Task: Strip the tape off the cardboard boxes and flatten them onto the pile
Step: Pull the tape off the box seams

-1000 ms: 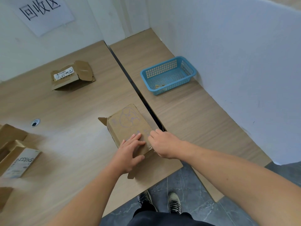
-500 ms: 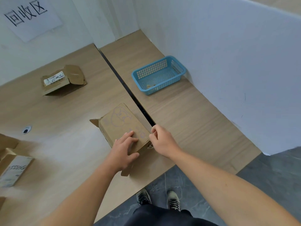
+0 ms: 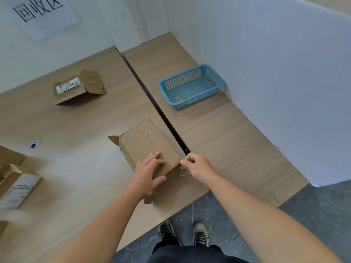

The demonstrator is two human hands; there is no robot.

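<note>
A small cardboard box with a purple line drawing on its top lies on the wooden bench near the front edge, just left of the dark gap where two bench tops meet. One flap sticks out at its far left corner and another juts out from beneath at the near end. The left hand lies flat on the near part of the box top, fingers straight and spread a little, thumb reaching along the near edge, pressing the box down. The right hand is just beside the box's near right corner, its fingers curled and its thumb and forefinger pinching a thin, crumpled strip of tape that hangs at that corner; a fine strand runs up from the pinch towards the gap. The two hands are close together, with the box corner between them. Farther back on the left a flattened box with a white label lies on the bench, well apart from the hands. At the left edge more boxes are partly in view. A blue basket stands on the right bench top near the white wall, with a small scrap inside.
</note>
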